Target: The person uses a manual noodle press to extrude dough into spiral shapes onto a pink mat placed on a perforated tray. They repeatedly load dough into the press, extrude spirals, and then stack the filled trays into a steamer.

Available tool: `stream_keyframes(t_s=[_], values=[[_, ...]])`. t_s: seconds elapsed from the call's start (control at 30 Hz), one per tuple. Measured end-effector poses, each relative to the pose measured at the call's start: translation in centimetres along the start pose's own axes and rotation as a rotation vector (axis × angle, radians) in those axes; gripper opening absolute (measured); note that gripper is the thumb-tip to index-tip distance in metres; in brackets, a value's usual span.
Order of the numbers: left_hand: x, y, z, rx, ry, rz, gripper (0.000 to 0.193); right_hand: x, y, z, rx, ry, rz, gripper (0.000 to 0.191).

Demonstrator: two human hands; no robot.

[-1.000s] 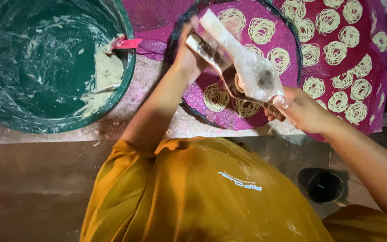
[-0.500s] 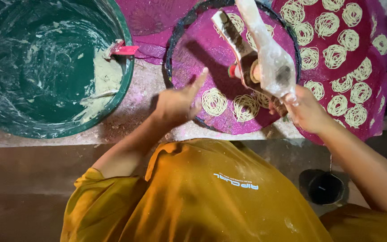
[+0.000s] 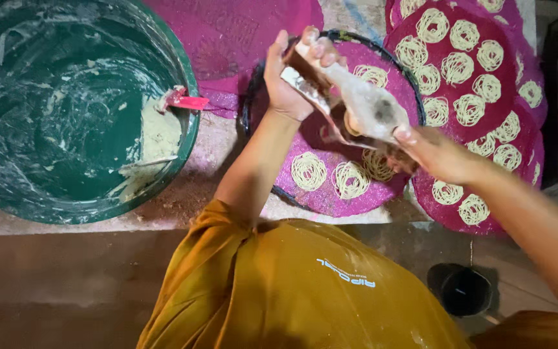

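Two hands share one tool in the head view: my left hand is wrapped around the upper end of the wooden noodle press, and my right hand grips its lower end, both closed firmly on it above the round pink mat. Caked in flour and dough, the press looks rigid and fairly weighty to me, and probably a little slick where paste has smeared, so I judge the bare wood at the two ends the safest places to hold. Beneath it lie soft noodle coils, thin-stranded and surely fragile; they sit just beside one another on the mat, not touching as far as I can tell.

At my left stands the big green tub, nearly emptied, with white batter streaked up its wall and a pale lump against the near side. A red-handled scraper rests on its rim. More filled pink mats overlap at my right, and a small dark cup sits on the floor.
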State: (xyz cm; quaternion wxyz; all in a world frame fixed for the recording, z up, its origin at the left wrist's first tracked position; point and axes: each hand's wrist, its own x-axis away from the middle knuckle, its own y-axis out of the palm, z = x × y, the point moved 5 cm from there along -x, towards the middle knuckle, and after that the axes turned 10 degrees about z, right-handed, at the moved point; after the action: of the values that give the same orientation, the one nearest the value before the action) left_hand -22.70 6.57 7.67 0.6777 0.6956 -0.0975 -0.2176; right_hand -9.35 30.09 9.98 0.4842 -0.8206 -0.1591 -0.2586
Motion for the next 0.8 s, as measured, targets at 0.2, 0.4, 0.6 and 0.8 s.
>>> stream_keyframes(t_s=[0.2, 0.4, 0.6, 0.8], values=[[0.5, -1.7, 0.7, 0.011, 0.027, 0.007, 0.045, -0.2, 1.0, -2.0, -0.239, -0.162, -0.061, 0.080], [-1.7, -1.0, 0.6, 0.020, 0.068, 0.009, 0.042, -0.7, -1.5, -2.2, -0.169, -0.044, 0.093, 0.072], [-0.9, -1.5, 1.9, -0.016, 0.069, 0.027, 0.044, -0.4, -0.4, -3.2, -0.220, -0.071, 0.016, 0.075], [-2.6, -1.5, 0.0, 0.035, 0.093, 0.087, 0.041, -1.2, -2.9, -1.6, -0.124, -0.086, 0.202, 0.063]])
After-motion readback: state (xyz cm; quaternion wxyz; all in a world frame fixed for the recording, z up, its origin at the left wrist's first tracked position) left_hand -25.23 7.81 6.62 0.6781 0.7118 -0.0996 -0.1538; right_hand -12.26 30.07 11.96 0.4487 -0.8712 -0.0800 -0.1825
